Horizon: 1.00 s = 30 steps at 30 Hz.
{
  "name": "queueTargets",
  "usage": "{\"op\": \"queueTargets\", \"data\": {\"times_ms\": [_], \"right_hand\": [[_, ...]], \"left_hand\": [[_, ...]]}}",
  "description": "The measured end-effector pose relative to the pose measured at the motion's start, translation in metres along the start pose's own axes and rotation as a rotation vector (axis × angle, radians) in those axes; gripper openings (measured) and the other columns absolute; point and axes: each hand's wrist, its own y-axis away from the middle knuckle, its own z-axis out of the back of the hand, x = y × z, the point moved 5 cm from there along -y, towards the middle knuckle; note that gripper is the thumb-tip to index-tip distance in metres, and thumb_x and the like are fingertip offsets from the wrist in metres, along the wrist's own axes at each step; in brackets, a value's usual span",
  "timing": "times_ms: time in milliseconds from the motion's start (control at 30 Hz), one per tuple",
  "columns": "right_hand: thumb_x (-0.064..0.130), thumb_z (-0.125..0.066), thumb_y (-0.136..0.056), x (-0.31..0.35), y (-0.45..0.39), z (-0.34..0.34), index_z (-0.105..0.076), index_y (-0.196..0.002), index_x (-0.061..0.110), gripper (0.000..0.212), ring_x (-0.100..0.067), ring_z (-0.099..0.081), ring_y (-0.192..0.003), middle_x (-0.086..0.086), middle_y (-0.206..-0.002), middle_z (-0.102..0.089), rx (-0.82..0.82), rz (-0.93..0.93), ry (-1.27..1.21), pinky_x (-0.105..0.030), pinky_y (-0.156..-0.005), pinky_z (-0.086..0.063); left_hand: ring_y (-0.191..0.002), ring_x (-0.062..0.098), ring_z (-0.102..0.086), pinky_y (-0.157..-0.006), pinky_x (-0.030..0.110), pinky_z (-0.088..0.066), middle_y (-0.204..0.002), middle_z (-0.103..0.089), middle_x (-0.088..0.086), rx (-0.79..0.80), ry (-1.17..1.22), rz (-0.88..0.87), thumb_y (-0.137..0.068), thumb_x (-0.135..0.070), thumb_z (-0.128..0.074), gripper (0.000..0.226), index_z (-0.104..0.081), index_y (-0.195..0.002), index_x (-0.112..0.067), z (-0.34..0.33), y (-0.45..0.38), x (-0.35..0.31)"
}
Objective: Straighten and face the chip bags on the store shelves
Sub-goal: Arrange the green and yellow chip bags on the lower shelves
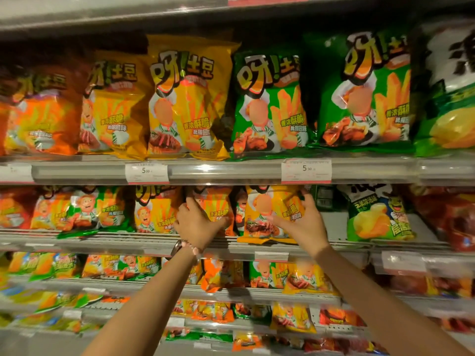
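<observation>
Only the head view shows here, and it looks at store shelves full of chip bags. In the middle of the frame both arms reach up to the second shelf (385, 244). The left hand (196, 226) sits on an orange bag (214, 206), with its fingers curled over the bag's front and top, so it is grasping that bag. A bead bracelet (191, 249) is on the left wrist. The right hand (305, 220) holds a yellow bag (267, 214) just right of the orange one; the fingers wrap its right edge and the thumb lies across the front near the bottom. The yellow bag stands up on the shelf edge, and its bottom pokes out a bit past the rail. The two bags are side by side and touching. On the top shelf (231, 170), in the upper half of the frame, big yellow and green bags stand in a row. Two white price tags (147, 172) hang on its rail. At the bottom of the frame, more small bags lie on lower shelves, blurry.
</observation>
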Motion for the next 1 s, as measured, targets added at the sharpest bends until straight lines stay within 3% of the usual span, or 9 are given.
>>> {"op": "queueTargets", "data": {"times_ms": [67, 133, 233, 300, 467, 567, 667, 800, 1000], "right_hand": [[0.057, -0.083, -0.047, 0.004, 0.002, -0.003, -0.039, -0.117, 0.042, 0.084, 0.007, -0.056, -0.088, 0.03, -0.095, -0.055, -0.043, 0.005, 0.028, -0.027, -0.079, -0.047], [0.061, -0.081, -0.048, 0.007, 0.002, -0.003, -0.041, -0.118, 0.039, 0.084, 0.002, -0.055, -0.087, 0.03, -0.093, -0.053, -0.084, -0.025, 0.071, -0.032, -0.084, -0.048], [0.081, -0.069, -0.036, 0.011, 0.002, 0.0, -0.045, -0.111, 0.03, 0.094, -0.019, -0.063, -0.096, 0.012, -0.098, -0.065, -0.115, -0.07, 0.129, -0.048, -0.09, -0.05], [0.086, -0.064, -0.033, 0.013, 0.001, 0.001, -0.046, -0.112, 0.026, 0.1, -0.024, -0.064, -0.099, 0.005, -0.099, -0.067, -0.112, -0.071, 0.129, -0.052, -0.09, -0.049], [0.056, -0.081, -0.05, 0.021, -0.001, 0.002, -0.041, -0.115, 0.03, 0.08, -0.02, -0.061, -0.104, 0.01, -0.101, -0.064, -0.096, -0.073, 0.167, -0.045, -0.095, -0.047], [0.046, -0.085, -0.057, 0.023, 0.003, -0.003, -0.037, -0.126, 0.029, 0.086, -0.015, -0.056, -0.101, 0.011, -0.103, -0.06, -0.137, -0.061, 0.221, -0.034, -0.09, -0.045], [0.039, -0.086, -0.06, 0.022, 0.008, -0.014, -0.034, -0.129, 0.025, 0.087, -0.015, -0.056, -0.103, 0.018, -0.098, -0.059, -0.164, -0.082, 0.189, -0.03, -0.085, -0.041], [0.044, -0.084, -0.061, 0.024, 0.016, -0.032, -0.02, -0.147, 0.016, 0.111, -0.024, -0.05, -0.122, -0.002, -0.129, -0.056, -0.23, -0.134, 0.179, -0.034, -0.097, -0.041], [0.051, -0.083, -0.058, 0.032, 0.026, -0.067, -0.018, -0.149, 0.018, 0.116, -0.029, -0.045, -0.129, -0.008, -0.141, -0.048, -0.256, -0.153, 0.203, -0.043, -0.102, -0.04]], "left_hand": [[-0.114, 0.036, -0.049, -0.091, 0.051, -0.045, -0.124, -0.05, 0.017, -0.005, 0.053, 0.006, -0.056, -0.066, -0.078, 0.101, -0.038, -0.125, -0.004, 0.005, -0.001, -0.002], [-0.106, 0.034, -0.051, -0.084, 0.046, -0.048, -0.116, -0.053, 0.017, -0.024, 0.123, -0.031, -0.056, -0.063, -0.08, 0.091, -0.043, -0.114, -0.004, 0.011, -0.004, -0.004], [-0.104, 0.033, -0.05, -0.084, 0.044, -0.048, -0.112, -0.053, 0.017, -0.015, 0.196, -0.1, -0.055, -0.06, -0.082, 0.088, -0.045, -0.111, -0.003, 0.021, -0.009, -0.005], [-0.107, 0.033, -0.048, -0.088, 0.045, -0.047, -0.115, -0.052, 0.016, 0.023, 0.225, -0.108, -0.056, -0.06, -0.082, 0.091, -0.044, -0.116, -0.003, 0.026, -0.013, -0.004], [-0.099, 0.033, -0.055, -0.08, 0.045, -0.05, -0.106, -0.056, 0.017, 0.151, 0.281, -0.095, -0.058, -0.06, -0.081, 0.085, -0.045, -0.11, -0.003, 0.04, -0.021, 0.007], [-0.093, 0.03, -0.055, -0.078, 0.046, -0.052, -0.105, -0.057, 0.016, 0.233, 0.367, -0.083, -0.059, -0.057, -0.082, 0.084, -0.043, -0.112, -0.005, 0.048, -0.023, 0.015], [-0.102, 0.03, -0.053, -0.084, 0.047, -0.051, -0.112, -0.054, 0.012, 0.251, 0.377, -0.101, -0.059, -0.058, -0.081, 0.085, -0.04, -0.114, -0.008, 0.057, -0.021, 0.024], [-0.114, 0.03, -0.05, -0.093, 0.046, -0.047, -0.124, -0.052, 0.01, 0.277, 0.434, -0.161, -0.056, -0.057, -0.082, 0.095, -0.037, -0.127, -0.012, 0.072, -0.014, 0.033], [-0.121, 0.025, -0.048, -0.099, 0.041, -0.044, -0.13, -0.048, 0.003, 0.366, 0.527, -0.203, -0.046, -0.062, -0.077, 0.11, -0.03, -0.137, -0.022, 0.093, 0.0, 0.05]]}}
